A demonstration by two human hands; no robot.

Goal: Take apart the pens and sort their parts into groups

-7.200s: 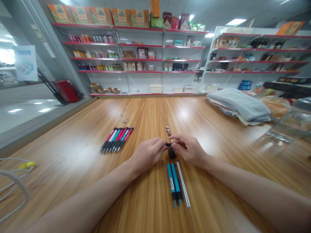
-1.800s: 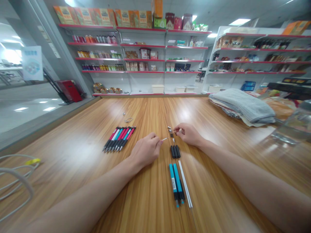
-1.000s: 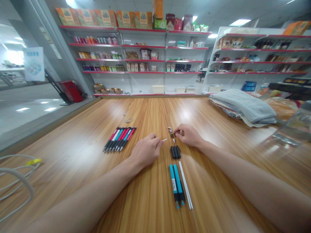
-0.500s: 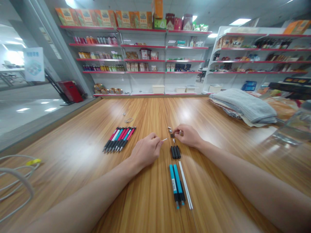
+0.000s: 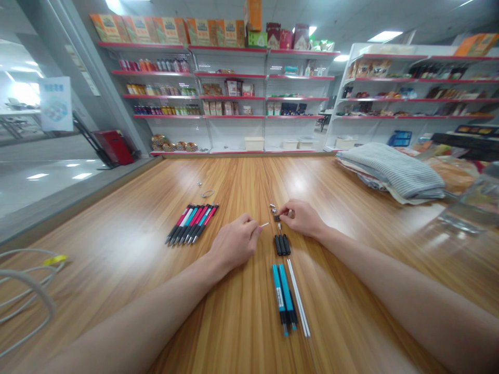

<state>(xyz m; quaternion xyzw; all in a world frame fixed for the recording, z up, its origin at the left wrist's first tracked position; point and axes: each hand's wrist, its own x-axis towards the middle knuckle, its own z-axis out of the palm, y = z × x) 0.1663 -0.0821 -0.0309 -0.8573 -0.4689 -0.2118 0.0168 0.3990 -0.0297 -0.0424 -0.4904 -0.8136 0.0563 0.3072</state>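
Observation:
My left hand (image 5: 237, 240) is closed on a pen refill (image 5: 265, 224); only its thin white end shows past the fingertips, pointing right. Thumb and fingers of my right hand (image 5: 302, 217) are pinched together at a cluster of small dark parts (image 5: 276, 218). Whether anything is between them is hidden. Small metal pieces (image 5: 273, 209) lie just beyond those fingers. Closer to me are black grips (image 5: 282, 244) side by side, then two blue pen barrels (image 5: 284, 293). Two white refills (image 5: 298, 297) lie to the right of the barrels.
A row of assembled pens (image 5: 192, 224) lies left of my left hand, with a small ring (image 5: 207, 194) behind it. Folded striped cloth (image 5: 392, 169) and a clear water container (image 5: 470, 202) are at the right. White cable (image 5: 35, 301) loops at the left edge.

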